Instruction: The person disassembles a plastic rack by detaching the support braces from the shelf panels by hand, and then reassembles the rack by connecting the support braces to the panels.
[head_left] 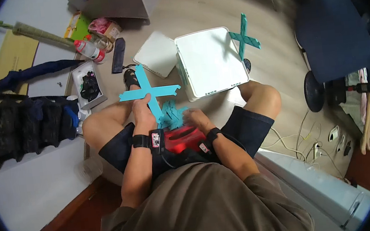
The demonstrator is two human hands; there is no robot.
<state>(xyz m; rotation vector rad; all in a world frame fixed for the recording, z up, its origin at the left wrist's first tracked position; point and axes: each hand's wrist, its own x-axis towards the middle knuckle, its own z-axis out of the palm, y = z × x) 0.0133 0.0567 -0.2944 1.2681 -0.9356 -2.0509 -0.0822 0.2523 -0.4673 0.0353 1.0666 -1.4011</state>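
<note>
Head view: my left hand (142, 112) pinched a bright teal cross (150, 92), thumb on top just below where its arms met; the other fingers were mostly hidden. The cross lay at the far end of that hand, one arm reaching out to its left, one to its right, one away from me and one back along the hand's right side.

My right hand (198, 117) was half curled, its fingertips at a bunch of teal strips (173, 115) between my two hands. I could not tell whether it pinched a strip or only touched the bunch. Nearer me than the bunch, between my wrists, sat a red tub (187, 141).

Beyond my right hand stood a white box (208, 61). At its right side, well out from that hand, a darker teal cross (244, 37) overlapped the edge; what held it up I could not tell. Left of the box, beyond my left hand, lay a white panel (156, 53), with a dark pouch (118, 55) to its left. Farther left of my left hand were a carton (100, 86) with a black bag (89, 86) in it and a blue umbrella (38, 72).
</note>
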